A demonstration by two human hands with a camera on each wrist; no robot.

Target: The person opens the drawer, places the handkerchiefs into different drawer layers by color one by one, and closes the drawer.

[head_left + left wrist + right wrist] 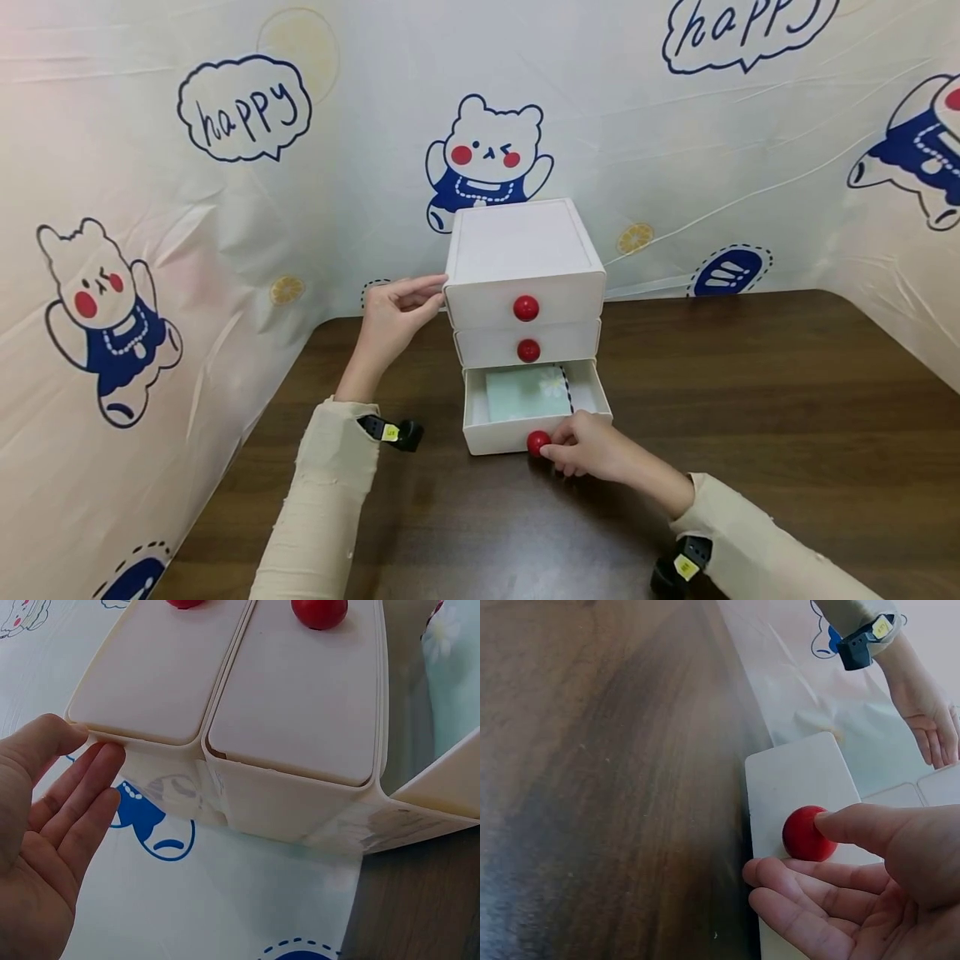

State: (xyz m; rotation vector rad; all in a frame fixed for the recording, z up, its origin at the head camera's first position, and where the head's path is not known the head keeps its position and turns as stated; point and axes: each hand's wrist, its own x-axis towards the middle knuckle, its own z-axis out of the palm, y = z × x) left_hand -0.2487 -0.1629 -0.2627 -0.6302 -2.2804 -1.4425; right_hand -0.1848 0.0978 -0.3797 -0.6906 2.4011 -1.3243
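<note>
A white three-tier drawer box (pixel 525 242) with red knobs stands on the table. Its bottom drawer (pixel 495 437) is pulled out, while the upper two are closed. In that drawer lies a flat pale-green item (pixel 525 393) with a daisy print and a black-and-white striped edge; its kind is unclear. My right hand (pixel 592 446) pinches the bottom drawer's red knob (pixel 808 834) between thumb and fingers. My left hand (pixel 397 317) touches the box's upper left front edge, its fingers (pixel 86 802) nearly straight along the side and its thumb at the front corner.
Beneath the box is a dark brown wooden table (pixel 750 400). A pale cloth (pixel 360 167) printed with bears and "happy" bubbles hangs behind and on both sides, close to the box's back. Each wrist wears a small black camera (pixel 405 435).
</note>
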